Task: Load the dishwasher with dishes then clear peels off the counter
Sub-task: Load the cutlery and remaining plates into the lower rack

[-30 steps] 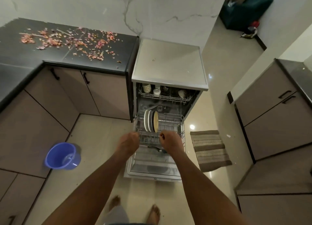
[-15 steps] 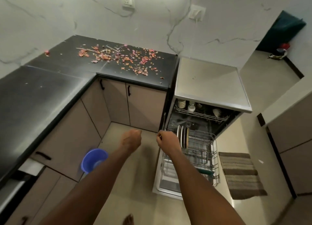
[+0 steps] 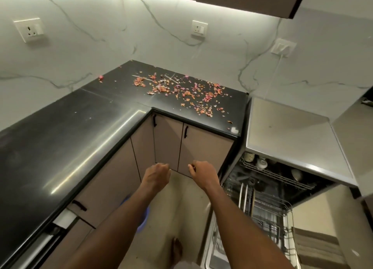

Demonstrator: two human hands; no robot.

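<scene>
Pink and orange peels (image 3: 181, 93) lie scattered over the far part of the black L-shaped counter (image 3: 60, 139). At the right the dishwasher (image 3: 286, 135) stands open. Its lower rack (image 3: 270, 212) is pulled out and holds upright plates (image 3: 244, 196); cups (image 3: 260, 163) sit in the upper rack. My left hand (image 3: 157, 174) and my right hand (image 3: 201, 172) are raised side by side in front of the cabinet doors, fingers curled, holding nothing. Both hands are left of the dishwasher and well short of the peels.
A blue bucket (image 3: 144, 218) on the floor is mostly hidden behind my left forearm. A striped rug (image 3: 319, 246) lies right of the dishwasher door. My bare foot (image 3: 177, 248) is on the tiled floor. Wall sockets (image 3: 199, 29) sit above the counter.
My hands left the lower rack and swung left with my view, from the dishwasher toward the counter corner. The peels now lie ahead and the bucket has slipped behind my left arm.
</scene>
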